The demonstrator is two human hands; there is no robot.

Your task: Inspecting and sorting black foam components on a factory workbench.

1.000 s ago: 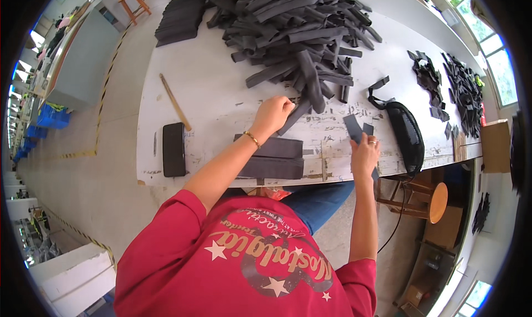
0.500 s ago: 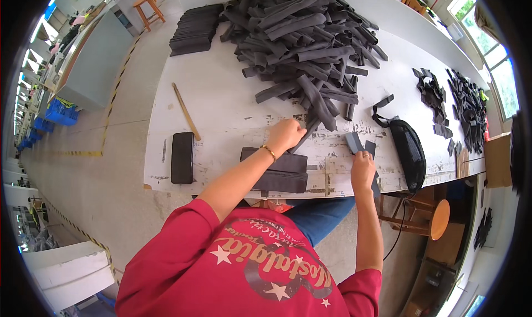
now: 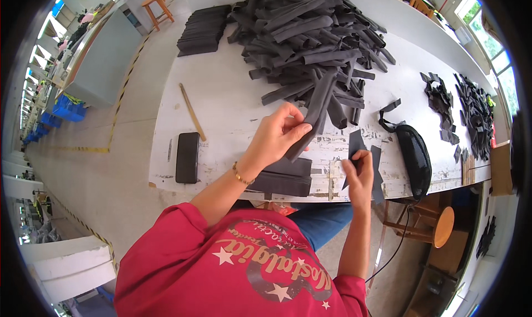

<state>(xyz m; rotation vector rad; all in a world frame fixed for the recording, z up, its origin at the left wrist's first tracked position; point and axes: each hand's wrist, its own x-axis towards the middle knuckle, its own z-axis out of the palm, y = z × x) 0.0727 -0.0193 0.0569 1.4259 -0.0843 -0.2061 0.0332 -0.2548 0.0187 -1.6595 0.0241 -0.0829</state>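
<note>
Between thumb and fingers, my left hand grips a dark fabric strip, long and folded like a sleeve, raised at the near side of the big pile. Under that hand, a small stack of flat dark strips lies at the table's front edge. To the right, my right hand pinches a thin dark grey flat piece, held pointing away from me. Beside it another dark flat piece lies at the table edge.
A large heap of dark fabric strips covers the back middle, with a neat stack left of it. A wooden stick and a black phone lie at left. At right are a black mesh case and scattered dark pieces.
My left hand has lifted the fabric strip off the pile's near edge, turning it more upright. The piece in my right hand has tilted, and its fingers now show from the side.
</note>
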